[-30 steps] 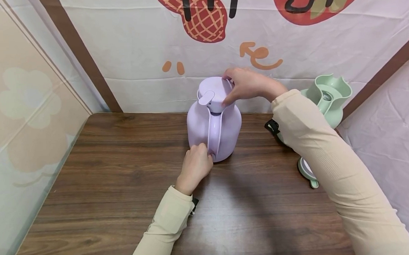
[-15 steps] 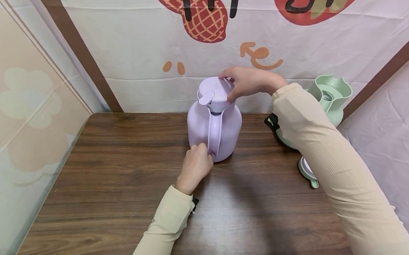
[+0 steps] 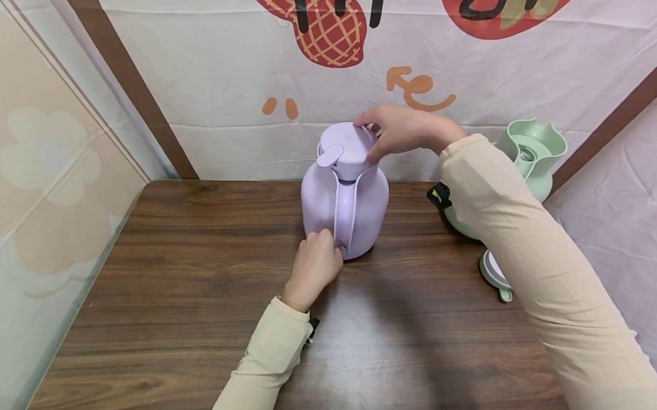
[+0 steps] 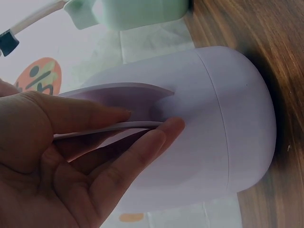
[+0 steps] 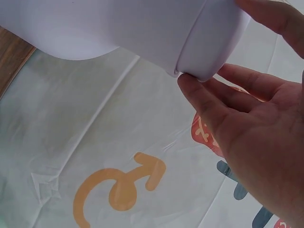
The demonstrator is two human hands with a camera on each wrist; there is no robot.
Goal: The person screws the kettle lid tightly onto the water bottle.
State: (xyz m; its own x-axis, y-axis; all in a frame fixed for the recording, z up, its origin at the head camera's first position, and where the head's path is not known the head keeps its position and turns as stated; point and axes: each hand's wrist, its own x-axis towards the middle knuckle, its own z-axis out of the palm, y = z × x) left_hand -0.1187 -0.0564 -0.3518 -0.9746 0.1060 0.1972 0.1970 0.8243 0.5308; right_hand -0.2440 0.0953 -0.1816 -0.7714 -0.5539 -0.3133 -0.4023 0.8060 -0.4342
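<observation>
A lilac thermos jug (image 3: 318, 196) stands upright near the back of the table, its handle (image 3: 344, 219) towards me. My left hand (image 3: 315, 260) holds the lower part of that handle; the left wrist view has thumb and fingers pinching the handle's edge. On top of the jug sits its round lid (image 3: 342, 140) with a small lever. The right hand (image 3: 405, 131) grips the lid's right side between thumb and fingers. From the right wrist camera, fingertips (image 5: 192, 85) touch the rim of the lid (image 5: 213, 38). The far side of the jug is hidden.
A pale green jug (image 3: 542, 183) without a lid stands at the back right, partly behind my right sleeve. A green lid (image 3: 493, 271) lies on the wooden table (image 3: 200, 284) in front of it. A printed cloth wall (image 3: 218, 69) rises directly behind the table.
The right thumb and fingers have shifted slightly back around the lid's right side. The left hand and the lilac jug have stayed in place.
</observation>
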